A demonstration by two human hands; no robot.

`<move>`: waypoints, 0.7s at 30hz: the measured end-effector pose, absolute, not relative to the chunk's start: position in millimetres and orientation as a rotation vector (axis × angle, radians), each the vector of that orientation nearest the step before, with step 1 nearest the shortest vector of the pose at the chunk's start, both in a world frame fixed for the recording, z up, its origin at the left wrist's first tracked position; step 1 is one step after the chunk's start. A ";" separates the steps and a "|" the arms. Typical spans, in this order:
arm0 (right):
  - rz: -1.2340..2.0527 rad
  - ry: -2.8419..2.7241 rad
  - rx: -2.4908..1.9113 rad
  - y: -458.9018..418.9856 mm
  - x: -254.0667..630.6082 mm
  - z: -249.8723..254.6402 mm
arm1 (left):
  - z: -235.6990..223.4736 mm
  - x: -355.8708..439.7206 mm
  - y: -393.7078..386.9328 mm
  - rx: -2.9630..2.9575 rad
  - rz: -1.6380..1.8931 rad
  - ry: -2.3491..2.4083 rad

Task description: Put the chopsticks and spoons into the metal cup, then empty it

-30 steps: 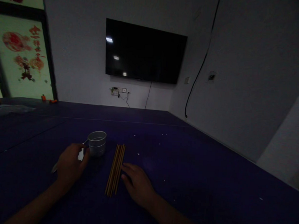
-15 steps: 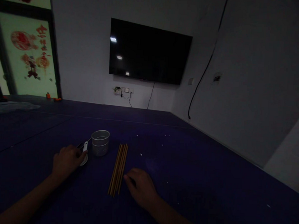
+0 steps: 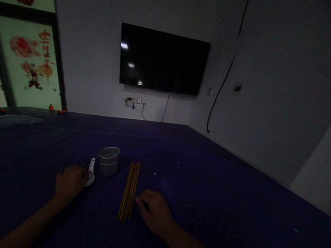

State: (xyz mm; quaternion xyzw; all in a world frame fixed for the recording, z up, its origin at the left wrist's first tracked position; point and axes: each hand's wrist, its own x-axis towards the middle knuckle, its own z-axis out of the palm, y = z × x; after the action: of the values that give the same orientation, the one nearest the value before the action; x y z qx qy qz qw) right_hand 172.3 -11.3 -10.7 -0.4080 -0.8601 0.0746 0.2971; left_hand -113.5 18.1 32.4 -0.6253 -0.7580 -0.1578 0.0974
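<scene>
My left hand (image 3: 70, 182) is curled low over the table, its fingertips beside the bowl of a white soup spoon (image 3: 91, 171). Thin metal utensils (image 3: 86, 165) stick out from behind that hand, partly hidden by it and the spoon. A grey metal cup (image 3: 109, 162) stands upright just right of the spoon. Several wooden chopsticks (image 3: 129, 191) lie side by side between my hands. Close to their right side rests my right hand (image 3: 154, 211), thumb and fingers curled together, with nothing visible in it.
The dark blue-purple tabletop (image 3: 219, 201) carries small white scraps (image 3: 155, 173). Clear plastic (image 3: 13, 121) lies at the far left, with small orange objects (image 3: 61, 112) nearby. A television (image 3: 163, 59) hangs on the wall, and a black cable (image 3: 224, 84) hangs at right.
My left hand has let go of the soup spoon's handle and shifted slightly left, leaving the spoon lying uncovered. The right hand stays by the chopsticks. The view has tilted slightly.
</scene>
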 end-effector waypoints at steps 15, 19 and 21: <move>0.216 -2.154 -0.963 -27.9 170.8 0.0 | 16.0 3.9 -15.3 -2.339 -1.426 -1.680; 0.367 -2.077 -1.021 -22.6 169.1 1.1 | 7.3 24.6 -8.9 -2.460 -1.736 -1.782; 0.459 -2.002 -1.052 -17.3 167.7 -1.3 | 4.0 24.7 -5.7 -2.512 -1.880 -1.779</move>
State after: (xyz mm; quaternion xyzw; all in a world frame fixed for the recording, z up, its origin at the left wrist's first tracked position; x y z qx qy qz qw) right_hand 167.7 -17.3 -1.3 -0.4167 -0.7933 0.1820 0.4049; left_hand 24.7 -5.7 4.0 -0.6777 -0.4800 -0.5072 -0.2306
